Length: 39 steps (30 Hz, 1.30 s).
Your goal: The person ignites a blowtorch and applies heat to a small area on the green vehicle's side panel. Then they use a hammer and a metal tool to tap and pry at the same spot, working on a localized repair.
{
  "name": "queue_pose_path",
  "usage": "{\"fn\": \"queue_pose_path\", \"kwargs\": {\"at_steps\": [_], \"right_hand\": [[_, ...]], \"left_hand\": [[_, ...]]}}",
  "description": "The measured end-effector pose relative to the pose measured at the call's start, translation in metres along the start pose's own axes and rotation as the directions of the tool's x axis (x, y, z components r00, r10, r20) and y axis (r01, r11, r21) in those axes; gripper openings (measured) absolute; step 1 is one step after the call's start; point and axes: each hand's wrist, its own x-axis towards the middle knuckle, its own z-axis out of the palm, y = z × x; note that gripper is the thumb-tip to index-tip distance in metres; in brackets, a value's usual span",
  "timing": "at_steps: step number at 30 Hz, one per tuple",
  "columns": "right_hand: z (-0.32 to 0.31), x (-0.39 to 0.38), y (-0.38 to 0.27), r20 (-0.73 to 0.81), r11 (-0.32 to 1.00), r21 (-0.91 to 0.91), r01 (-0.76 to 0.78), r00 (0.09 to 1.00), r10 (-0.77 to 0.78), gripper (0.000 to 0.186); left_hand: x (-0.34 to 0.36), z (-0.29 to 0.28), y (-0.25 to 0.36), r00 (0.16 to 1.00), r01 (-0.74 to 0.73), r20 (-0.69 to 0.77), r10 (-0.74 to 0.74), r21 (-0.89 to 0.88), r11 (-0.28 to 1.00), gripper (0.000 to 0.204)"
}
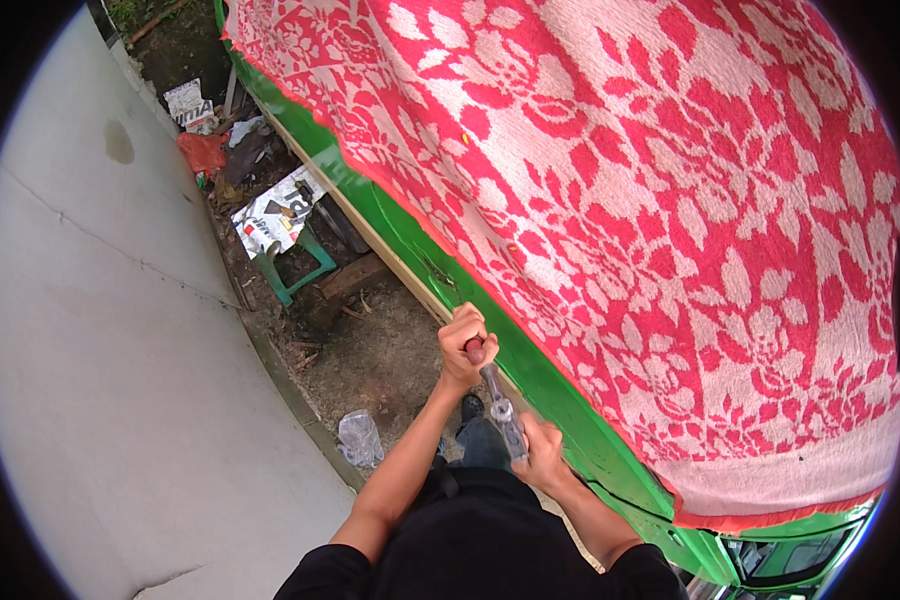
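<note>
Both hands clasp tool (arms bent)

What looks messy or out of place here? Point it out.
Litter lies on the dirt strip beside the green vehicle: crumpled printed paper, a red bag, a clear plastic bag. Both hands grip a metal tool.

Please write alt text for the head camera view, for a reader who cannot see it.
Seen from above, a person's left hand and right hand grip a grey metal tool beside a green vehicle draped with a red-and-white floral cloth. Litter lies on bare ground nearby.
</note>
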Motion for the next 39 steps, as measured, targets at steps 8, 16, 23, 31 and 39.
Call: {"fn": "queue_pose_path", "kwargs": {"at_steps": [8, 16, 23, 31, 39], "right_hand": [[0.017, -0.001, 0.031, 0.133, 0.987, -0.143, -0.079, 0.986, 0.098, 0.015], [0.012, -0.002, 0.024, 0.016, 0.998, -0.006, 0.055, 0.998, -0.055, 0.012], [0.008, -0.004, 0.026, 0.025, 0.996, -0.050, -0.067, 0.997, 0.068, 0.008], [0.015, 0.003, 0.021, 0.155, 0.974, -0.085, -0.212, 0.962, 0.223, 0.008], [0.014, -0.006, 0.014, -0.035, 0.993, 0.027, -0.116, 0.993, 0.117, 0.002]], "left_hand": [[0.003, 0.004, -0.002, 1.000, -0.003, -0.010, 0.003, 0.003, 1.000, 0.023], [0.002, 0.002, -0.005, 0.999, 0.034, -0.008, -0.034, 0.004, 0.999, 0.023], [-0.003, -0.003, -0.010, 0.999, 0.039, 0.016, -0.039, 0.010, 0.999, 0.023], [0.001, -0.003, -0.011, 0.999, -0.003, 0.033, 0.002, 0.033, 0.999, 0.023], [0.005, -0.003, 0.012, 1.000, 0.002, 0.029, -0.001, -0.028, 1.000, 0.023]]}}
